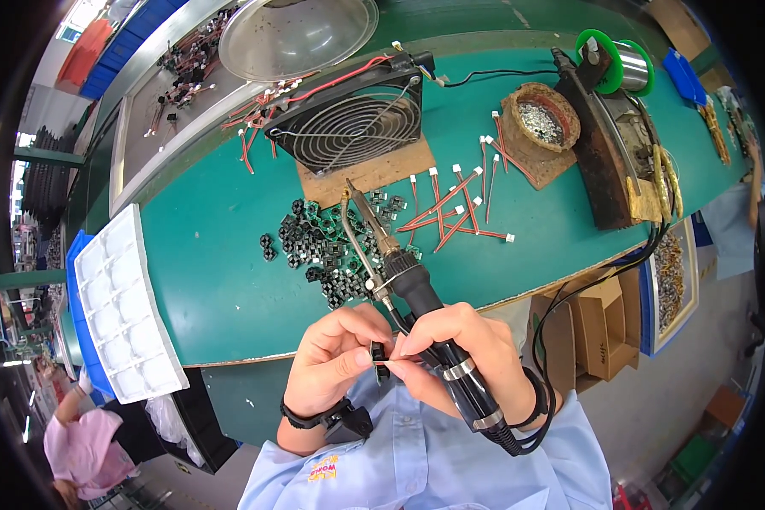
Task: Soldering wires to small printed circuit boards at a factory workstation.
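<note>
The left hand pinches a small black part; the right hand, carrying a soldering iron, pinches a thin wire against it. Whether they are joined is unclear. Beyond the hands, many parts and loose wires remain.

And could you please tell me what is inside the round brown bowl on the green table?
Small silvery bits lie inside the bowl. They cover its bottom, so what is beneath them, and how deep they go, cannot be seen.
</note>
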The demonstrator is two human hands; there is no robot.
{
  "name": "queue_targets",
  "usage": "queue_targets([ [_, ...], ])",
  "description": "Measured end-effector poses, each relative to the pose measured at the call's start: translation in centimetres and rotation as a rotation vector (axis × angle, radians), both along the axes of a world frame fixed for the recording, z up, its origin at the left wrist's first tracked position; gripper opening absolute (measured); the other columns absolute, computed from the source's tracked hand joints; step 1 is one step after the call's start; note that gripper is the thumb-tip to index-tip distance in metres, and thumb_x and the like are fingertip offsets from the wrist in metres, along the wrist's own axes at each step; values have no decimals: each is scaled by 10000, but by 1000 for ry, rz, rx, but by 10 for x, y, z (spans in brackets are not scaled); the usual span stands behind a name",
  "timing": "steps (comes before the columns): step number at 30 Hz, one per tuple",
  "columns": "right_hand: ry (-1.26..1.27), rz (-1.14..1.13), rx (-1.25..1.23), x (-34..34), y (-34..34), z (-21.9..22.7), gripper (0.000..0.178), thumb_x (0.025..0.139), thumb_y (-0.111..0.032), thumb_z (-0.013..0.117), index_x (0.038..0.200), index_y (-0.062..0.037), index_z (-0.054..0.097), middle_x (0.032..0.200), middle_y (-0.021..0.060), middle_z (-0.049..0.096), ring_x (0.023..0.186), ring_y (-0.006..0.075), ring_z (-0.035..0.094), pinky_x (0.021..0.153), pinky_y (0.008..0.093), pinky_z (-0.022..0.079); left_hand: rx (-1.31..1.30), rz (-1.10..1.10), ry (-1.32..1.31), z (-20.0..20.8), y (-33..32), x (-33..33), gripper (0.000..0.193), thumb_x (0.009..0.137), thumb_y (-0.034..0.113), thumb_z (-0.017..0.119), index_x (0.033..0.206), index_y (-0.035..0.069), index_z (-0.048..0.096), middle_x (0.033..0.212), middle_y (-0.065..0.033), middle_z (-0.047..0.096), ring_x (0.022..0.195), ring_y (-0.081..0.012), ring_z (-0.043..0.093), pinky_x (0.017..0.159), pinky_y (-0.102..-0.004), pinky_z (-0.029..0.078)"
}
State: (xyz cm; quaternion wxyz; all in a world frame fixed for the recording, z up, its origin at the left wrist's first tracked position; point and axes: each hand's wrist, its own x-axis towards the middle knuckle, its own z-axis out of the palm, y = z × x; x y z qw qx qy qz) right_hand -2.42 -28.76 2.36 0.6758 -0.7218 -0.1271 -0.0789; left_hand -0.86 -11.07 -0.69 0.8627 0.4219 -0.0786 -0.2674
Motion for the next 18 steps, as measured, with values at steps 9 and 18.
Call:
queue_targets([
  [9,48,17,63,0,-2,-2,275,700,15,685,912,-67,530,791,49,593,632,187,586,544,266,455,-29,-38,2,-2,2,1,166,860,81,575,989,-18,546,964,-131,543,869,-184,517,757,-300,401],
  [18,67,24,56,-1,-4,0,269,706,9,683,913,-72,532,793,44,594,639,188,591,547,269,456,-45,-54,24,0,1,0,168,862,84,573,989,-21,543,966,-132,542,878,-185,522,766,-301,407],
])
